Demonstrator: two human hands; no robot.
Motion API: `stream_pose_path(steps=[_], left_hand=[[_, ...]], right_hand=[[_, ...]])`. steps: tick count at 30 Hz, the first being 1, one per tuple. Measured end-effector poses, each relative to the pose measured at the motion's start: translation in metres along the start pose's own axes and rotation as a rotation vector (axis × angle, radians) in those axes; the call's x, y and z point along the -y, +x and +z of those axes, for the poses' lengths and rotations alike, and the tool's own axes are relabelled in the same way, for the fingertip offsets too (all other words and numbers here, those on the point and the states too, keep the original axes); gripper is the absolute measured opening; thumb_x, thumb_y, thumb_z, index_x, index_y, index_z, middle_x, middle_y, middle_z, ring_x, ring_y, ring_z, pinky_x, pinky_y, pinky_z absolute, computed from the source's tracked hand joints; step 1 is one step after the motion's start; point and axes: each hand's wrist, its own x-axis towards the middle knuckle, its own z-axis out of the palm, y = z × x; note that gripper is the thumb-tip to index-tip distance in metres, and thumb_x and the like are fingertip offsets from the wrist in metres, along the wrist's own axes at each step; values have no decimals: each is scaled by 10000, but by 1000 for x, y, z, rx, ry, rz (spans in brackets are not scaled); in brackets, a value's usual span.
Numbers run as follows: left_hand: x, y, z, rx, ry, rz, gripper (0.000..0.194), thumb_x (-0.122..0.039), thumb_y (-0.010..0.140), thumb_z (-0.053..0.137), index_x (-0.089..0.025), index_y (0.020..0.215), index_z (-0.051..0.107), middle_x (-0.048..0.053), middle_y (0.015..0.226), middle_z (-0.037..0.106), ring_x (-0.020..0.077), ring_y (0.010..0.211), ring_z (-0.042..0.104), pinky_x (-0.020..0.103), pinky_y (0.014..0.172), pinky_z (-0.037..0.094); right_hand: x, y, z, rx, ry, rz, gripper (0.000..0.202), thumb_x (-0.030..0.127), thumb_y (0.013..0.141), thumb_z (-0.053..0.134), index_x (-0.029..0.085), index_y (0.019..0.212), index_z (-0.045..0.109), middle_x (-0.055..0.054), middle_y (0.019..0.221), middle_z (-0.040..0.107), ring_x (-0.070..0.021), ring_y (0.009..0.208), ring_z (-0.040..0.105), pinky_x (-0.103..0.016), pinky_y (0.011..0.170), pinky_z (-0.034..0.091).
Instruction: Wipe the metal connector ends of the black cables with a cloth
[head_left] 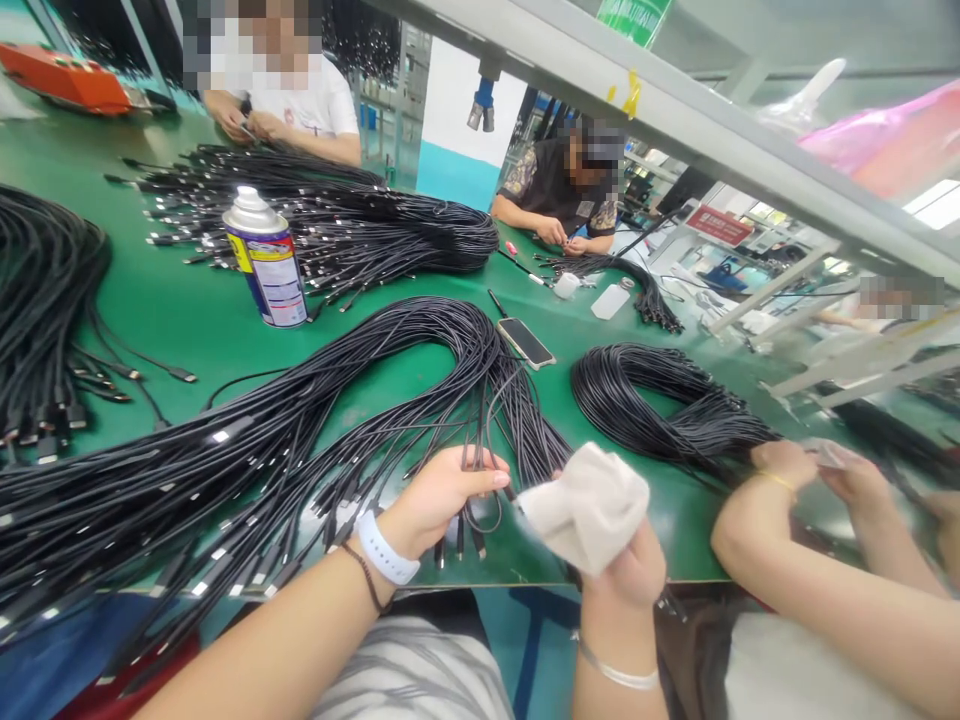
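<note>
Near the table's front edge my left hand pinches a black cable between thumb and fingers, with a loop of it hanging below. My right hand is closed on a crumpled off-white cloth, which hides most of its fingers. The cable end from my left hand points towards the cloth; whether the cloth touches it I cannot tell. Around and behind my left hand spreads a large bundle of black cables, bent in an arch, with connectors on the ends at the lower left.
A spray can stands behind the bundle, and a phone lies by its arch. Another cable coil lies to the right, near a co-worker's arms. Two people sit across the green table. A metal beam crosses overhead.
</note>
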Motion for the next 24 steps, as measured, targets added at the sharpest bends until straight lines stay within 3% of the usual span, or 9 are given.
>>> stream_pose_path(steps=[3, 7, 11, 14, 20, 22, 24], left_hand=[[-1, -1, 0, -18, -12, 2, 212, -253, 649, 784, -153, 790, 661, -16, 664, 624, 91, 573, 512, 221, 596, 387], [0, -1, -1, -10, -15, 25, 189, -227, 646, 783, -148, 768, 662, -17, 657, 616, 87, 575, 507, 217, 603, 387], [1, 0, -2, -19, -22, 60, 179, -219, 637, 784, -145, 730, 649, -7, 665, 618, 103, 611, 530, 219, 604, 392], [0, -2, -1, -40, -18, 66, 174, -221, 636, 781, -146, 712, 643, -9, 648, 610, 102, 601, 524, 220, 594, 386], [-4, -6, 1, -82, -18, 98, 188, -205, 584, 789, -129, 675, 644, -1, 605, 600, 99, 561, 488, 228, 569, 361], [1, -6, 3, -132, -31, 88, 212, -206, 535, 801, -120, 641, 639, -1, 572, 586, 101, 548, 481, 232, 561, 356], [9, -5, 5, -153, -103, 73, 262, -243, 483, 819, -120, 626, 637, 1, 558, 584, 109, 541, 493, 243, 561, 365]], right_hand=[[-12, -10, -7, 19, -38, 51, 277, 376, 801, 672, 215, 1026, 683, -87, 952, 711, -241, 833, 676, -396, 771, 566], [-27, -13, 5, 108, -37, 165, 375, 285, 738, 729, 207, 1097, 657, -107, 1008, 699, -282, 885, 671, -477, 783, 557], [-43, -12, 9, 104, -206, 81, 336, 293, 759, 724, 227, 1085, 678, -99, 1122, 673, -290, 1074, 604, -510, 976, 435], [-48, -14, 8, 60, -367, -5, 359, 334, 730, 743, 207, 1062, 690, -111, 1137, 665, -303, 1103, 585, -506, 1004, 407], [-36, -18, 31, -67, -627, -43, 410, 364, 652, 738, 146, 995, 688, -112, 983, 717, -303, 915, 668, -375, 804, 547], [-36, -19, 37, -139, -698, -79, 418, 434, 649, 710, 143, 950, 694, -100, 900, 729, -301, 857, 678, -339, 751, 557], [-38, -23, 37, -133, -823, -121, 446, 552, 662, 667, 172, 892, 713, -81, 743, 717, -308, 791, 679, -324, 669, 563]])
